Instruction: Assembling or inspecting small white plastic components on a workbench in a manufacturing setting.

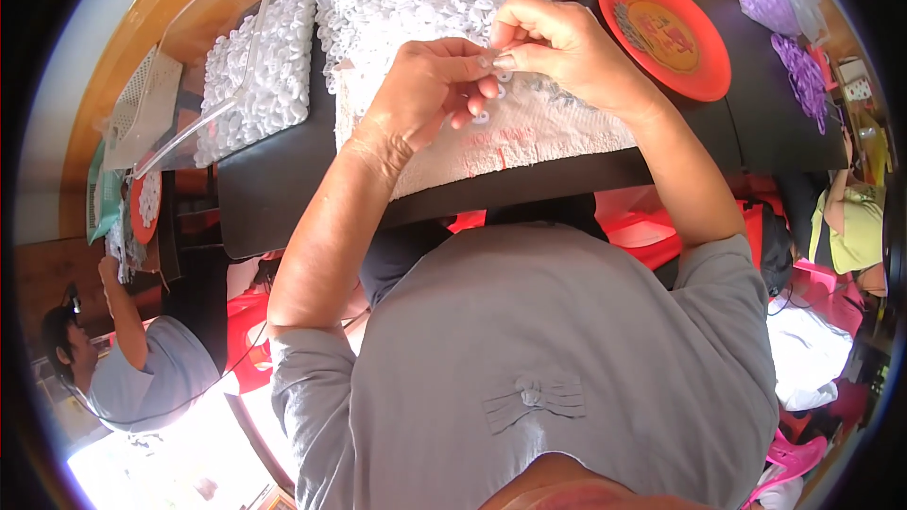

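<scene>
The left hand [435, 90] and right hand [548, 42], two in all, pinch tiny white rings [501, 92]; one red plate [710, 64] sits at their three o'clock.

1. At one o'clock, red markings [501, 137] on the pale cloth [567, 137]: too faint to read.
2. Between one and two o'clock, a gold round print [665, 35] on the red plate [710, 76]: no wording readable.
</scene>
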Demonstrator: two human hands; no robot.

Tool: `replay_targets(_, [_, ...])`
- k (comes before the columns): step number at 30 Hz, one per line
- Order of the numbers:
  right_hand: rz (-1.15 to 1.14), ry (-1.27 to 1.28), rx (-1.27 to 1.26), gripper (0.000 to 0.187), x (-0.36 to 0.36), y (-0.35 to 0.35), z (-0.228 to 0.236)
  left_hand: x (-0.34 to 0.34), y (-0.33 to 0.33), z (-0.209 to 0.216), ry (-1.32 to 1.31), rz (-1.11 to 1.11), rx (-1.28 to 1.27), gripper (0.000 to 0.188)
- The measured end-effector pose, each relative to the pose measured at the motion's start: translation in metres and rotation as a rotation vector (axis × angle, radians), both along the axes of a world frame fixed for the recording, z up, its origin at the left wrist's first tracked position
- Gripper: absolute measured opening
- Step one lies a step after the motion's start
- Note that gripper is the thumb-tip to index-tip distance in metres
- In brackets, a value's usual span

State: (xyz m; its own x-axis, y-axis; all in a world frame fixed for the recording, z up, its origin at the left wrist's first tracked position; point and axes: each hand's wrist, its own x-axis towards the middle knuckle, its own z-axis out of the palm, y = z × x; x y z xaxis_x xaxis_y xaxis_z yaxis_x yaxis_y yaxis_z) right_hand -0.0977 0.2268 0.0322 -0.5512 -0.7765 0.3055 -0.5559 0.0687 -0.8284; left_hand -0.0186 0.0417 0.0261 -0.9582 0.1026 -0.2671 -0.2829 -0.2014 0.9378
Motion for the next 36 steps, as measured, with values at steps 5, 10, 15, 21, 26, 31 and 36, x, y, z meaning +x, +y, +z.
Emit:
replay_targets(5, [-0.011, -0.196, -0.072, 0.008, -0.009, 0.008, -0.011, -0.004, 0.019, -0.009, -0.003, 0.042, -0.009, 0.016])
replay_targets(10, [0.009, -0.214, -0.12, 0.01, -0.013, 0.012, -0.018, -0.004, 0.031, -0.016, 0.043, 0.124, -0.061, 0.018])
replay_targets(15, [0.016, -0.047, 0.022, 0.01, -0.017, 0.019, -0.015, -0.002, 0.032, -0.026, 0.054, 0.228, -0.08, 0.02])
replay_targets(21, [-0.025, 0.022, -0.041, 0.011, -0.011, 0.015, -0.014, -0.001, 0.032, -0.028, 0.041, 0.209, -0.034, 0.019])
replay_targets(26, [-0.083, 0.034, -0.129, 0.012, -0.004, 0.002, -0.018, -0.002, 0.03, -0.022, 0.033, 0.218, 0.18, 0.018])
replay_targets(31, [-0.146, 0.052, -0.223, 0.01, -0.002, -0.004, -0.025, -0.004, 0.021, -0.026, 0.087, 0.184, 0.317, 0.015])
replay_targets(36, [-0.156, 0.401, -0.244, 0.007, -0.002, -0.005, -0.029, -0.005, 0.02, -0.029, 0.077, 0.188, 0.389, 0.014])
